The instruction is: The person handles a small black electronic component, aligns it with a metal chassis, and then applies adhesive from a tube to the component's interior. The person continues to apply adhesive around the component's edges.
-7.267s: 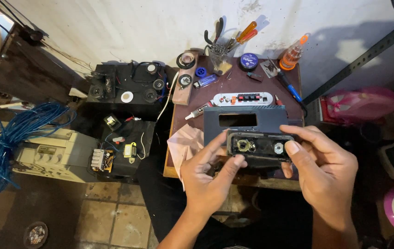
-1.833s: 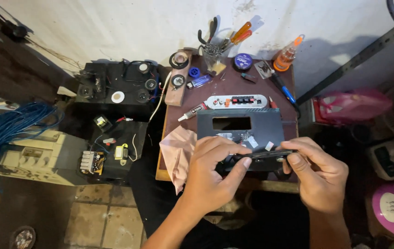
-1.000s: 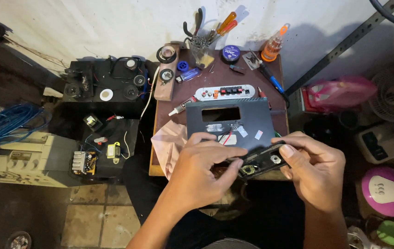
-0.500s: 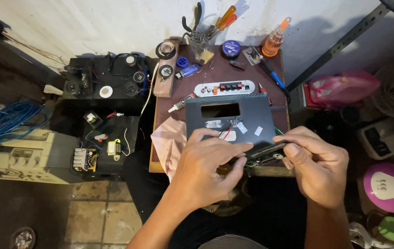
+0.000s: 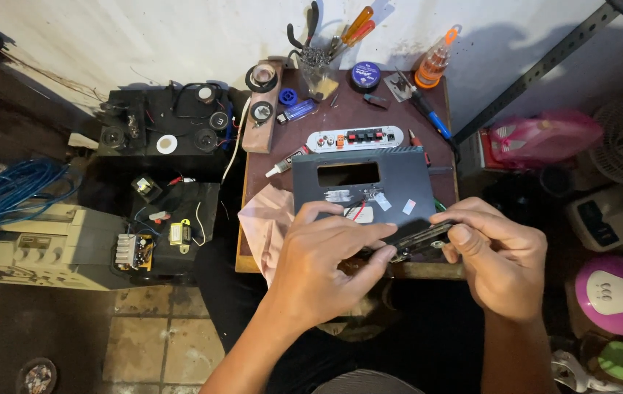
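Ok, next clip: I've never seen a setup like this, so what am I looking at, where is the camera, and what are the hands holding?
There is no machine here. The one picture comes from a camera worn on a person's head, looking down at that person's own two bare hands above a small brown table.

The left hand and the right hand together hold a thin dark panel edge-on, one hand at each end.

Just beyond it on the table lies a larger dark grey plate with a rectangular cut-out, and a pink cloth hangs over the near left edge. Further back are a pale strip of connectors, a cup of pliers and screwdrivers, an orange bottle and a blue-handled tool.

On the floor to the left sit opened black electronics cases and a coil of blue cable.
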